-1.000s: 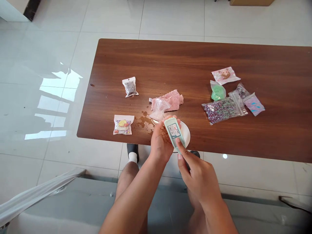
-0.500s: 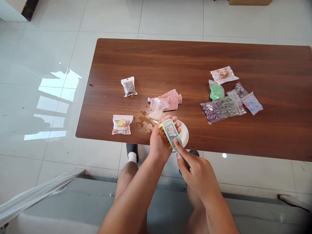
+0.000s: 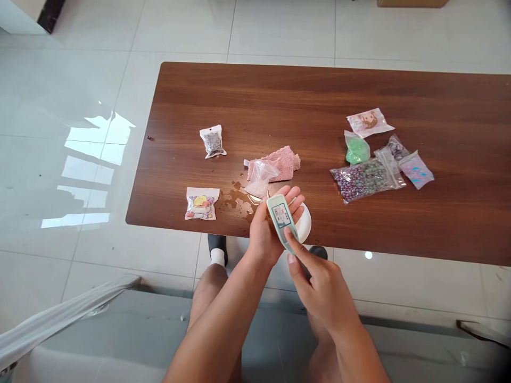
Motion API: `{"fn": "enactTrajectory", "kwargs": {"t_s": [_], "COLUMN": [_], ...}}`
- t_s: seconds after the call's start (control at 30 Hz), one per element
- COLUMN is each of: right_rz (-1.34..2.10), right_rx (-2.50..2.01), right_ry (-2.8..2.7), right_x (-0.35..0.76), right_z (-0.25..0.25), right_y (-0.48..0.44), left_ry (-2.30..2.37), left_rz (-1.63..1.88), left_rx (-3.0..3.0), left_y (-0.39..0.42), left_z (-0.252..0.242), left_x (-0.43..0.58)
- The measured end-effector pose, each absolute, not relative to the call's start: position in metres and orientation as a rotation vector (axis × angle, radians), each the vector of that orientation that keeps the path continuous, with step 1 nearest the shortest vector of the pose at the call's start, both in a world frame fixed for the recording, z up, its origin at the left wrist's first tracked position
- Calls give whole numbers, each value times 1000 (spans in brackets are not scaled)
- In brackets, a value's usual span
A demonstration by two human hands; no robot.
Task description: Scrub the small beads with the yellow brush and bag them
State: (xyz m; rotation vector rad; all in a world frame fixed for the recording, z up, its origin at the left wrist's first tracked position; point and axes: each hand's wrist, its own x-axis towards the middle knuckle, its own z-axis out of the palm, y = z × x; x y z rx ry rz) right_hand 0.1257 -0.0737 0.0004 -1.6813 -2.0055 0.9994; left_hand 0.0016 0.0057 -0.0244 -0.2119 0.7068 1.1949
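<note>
My right hand [image 3: 321, 279] grips a pale green, oblong handheld device [image 3: 281, 217] with a printed label, its index finger lying on the face. Under the device, my left hand [image 3: 262, 234] is palm up with its fingers stretched out. The device covers much of the left palm, so anything beneath it is hidden. Just beyond the hands lies a clear plastic bag [image 3: 259, 180] on a pink cloth [image 3: 285, 162]. A white round plate [image 3: 305, 223] shows partly behind my left fingers, at the table's near edge.
On the brown table [image 3: 255, 96], wet spots [image 3: 235, 199] surround the plate's left side. A cartoon packet [image 3: 202, 204] and a small bead packet [image 3: 213, 142] lie left. At right are a large bead bag [image 3: 365, 178], a green bag [image 3: 357, 149] and several other packets.
A yellow thing that showed under the device on my left palm is out of sight now. My left fingers have spread and shifted slightly right. The right hand keeps its hold on the device.
</note>
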Motion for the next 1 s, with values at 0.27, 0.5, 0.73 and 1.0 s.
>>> {"fn": "enactTrajectory", "kwargs": {"t_s": [0.27, 0.5, 0.73, 1.0], "right_rz": [1323, 556, 538, 677], "right_rx": [-1620, -1678, -1532, -1523], "right_ry": [-1887, -2243, -2191, -2173], "right_x": [136, 132, 135, 131], "right_z": [5, -5, -2, 0], "right_y": [-74, -72, -77, -80], "left_ry": [692, 756, 826, 799], "left_rz": [1201, 1246, 1200, 1188], "left_rx": [-229, -305, -396, -365], "left_y": [12, 11, 15, 18], "left_z": [-26, -27, -25, -24], "left_x": [3, 8, 8, 2]}}
